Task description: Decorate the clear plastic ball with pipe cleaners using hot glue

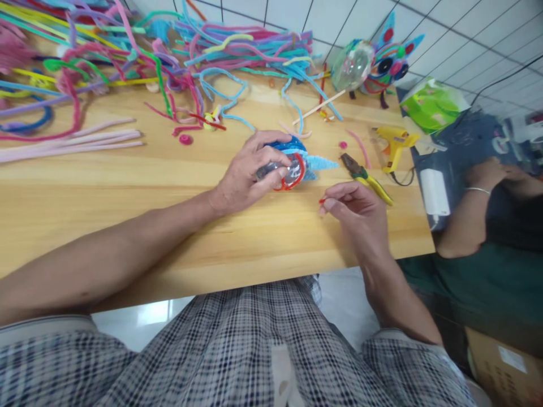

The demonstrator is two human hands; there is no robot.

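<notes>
My left hand (pixel 258 169) is wrapped round a clear plastic bottle craft (pixel 292 169), which lies on its side on the wooden table. Blue pipe cleaner covers part of it, a red ring of pipe cleaner circles its clear side, and light blue pointed ears (pixel 321 163) stick out to the right. My right hand (pixel 356 212) is raised a little to the right of the craft, thumb and fingertips pinching a small red piece of pipe cleaner (pixel 322 201). Just beyond that hand lie pliers (pixel 367 178) with yellow-green handles.
Pipe cleaners (pixel 250 48) in many colours are heaped along the back and left. A finished bottle animal (pixel 388 65) stands at the back right. Near the right edge are a yellow glue gun (pixel 395 148) and a white power adapter (pixel 434 192). Another person's arm (pixel 470 209) rests beyond that edge.
</notes>
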